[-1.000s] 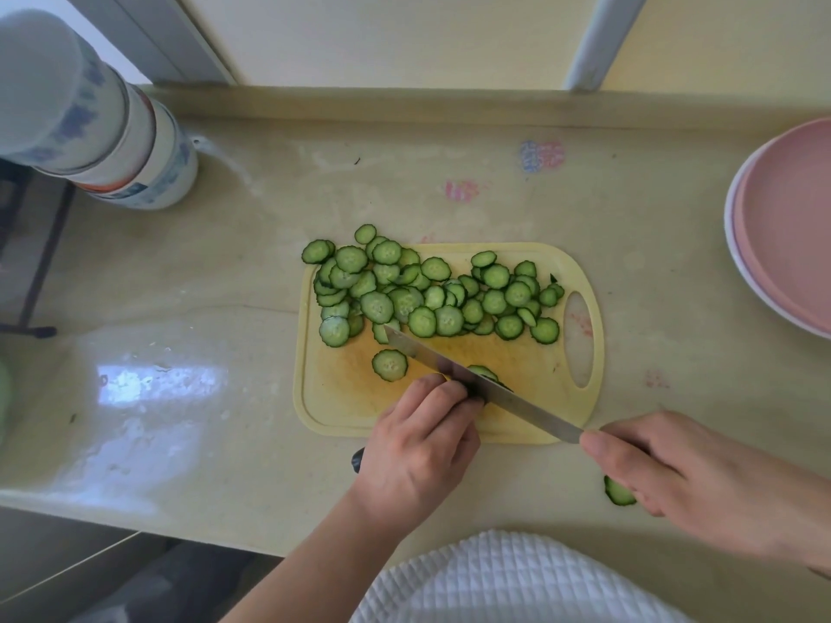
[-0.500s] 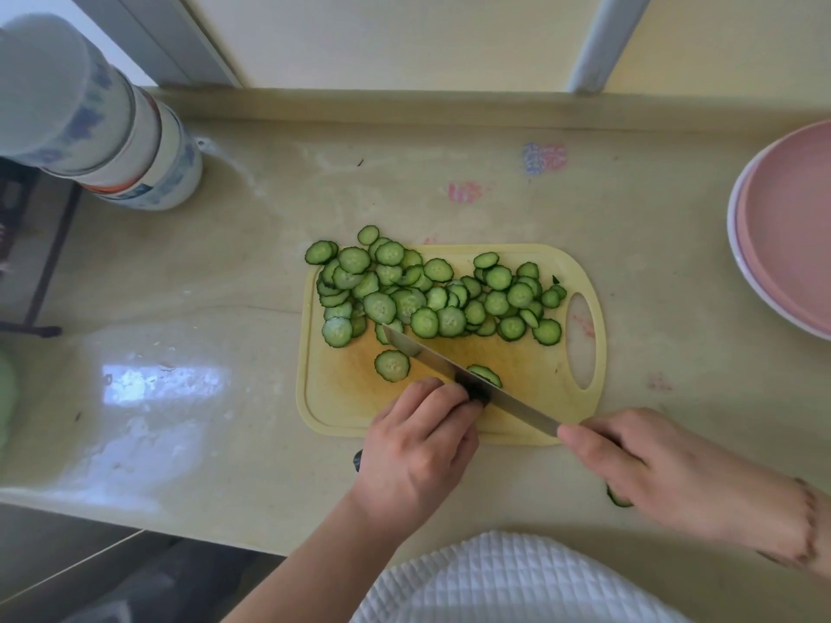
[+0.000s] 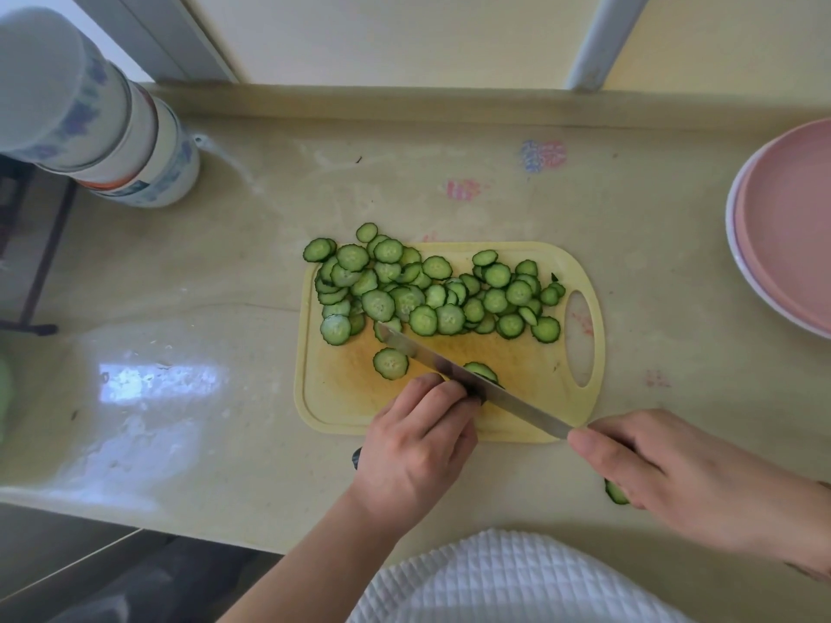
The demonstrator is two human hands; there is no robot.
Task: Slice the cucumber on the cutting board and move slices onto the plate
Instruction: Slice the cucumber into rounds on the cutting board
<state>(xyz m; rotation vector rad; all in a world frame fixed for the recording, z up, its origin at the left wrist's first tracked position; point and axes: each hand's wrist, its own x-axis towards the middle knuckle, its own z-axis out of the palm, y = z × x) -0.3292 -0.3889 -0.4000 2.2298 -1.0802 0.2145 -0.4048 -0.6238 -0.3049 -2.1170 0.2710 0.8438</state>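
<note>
A yellow cutting board (image 3: 341,397) lies on the counter with a heap of several cucumber slices (image 3: 431,290) along its far side. One loose slice (image 3: 390,363) lies nearer me. My left hand (image 3: 418,447) curls over the cucumber's remaining end, which is almost wholly hidden; its dark tip (image 3: 356,457) shows at my wrist. My right hand (image 3: 674,478) grips the handle of a knife (image 3: 472,379) whose blade slants across the board against my left fingertips. A fresh slice (image 3: 481,370) leans on the blade. The pink plate (image 3: 791,227) sits at the right edge.
A stack of white patterned cups or jars (image 3: 90,110) stands at the back left. One stray cucumber piece (image 3: 615,492) lies on the counter under my right hand. The counter's front edge runs close to my white textured garment (image 3: 508,582). A raised ledge borders the back.
The knife has shifted slightly forward and back in a cutting stroke. My right hand moved a little left then right. My left hand and the slices stayed put.
</note>
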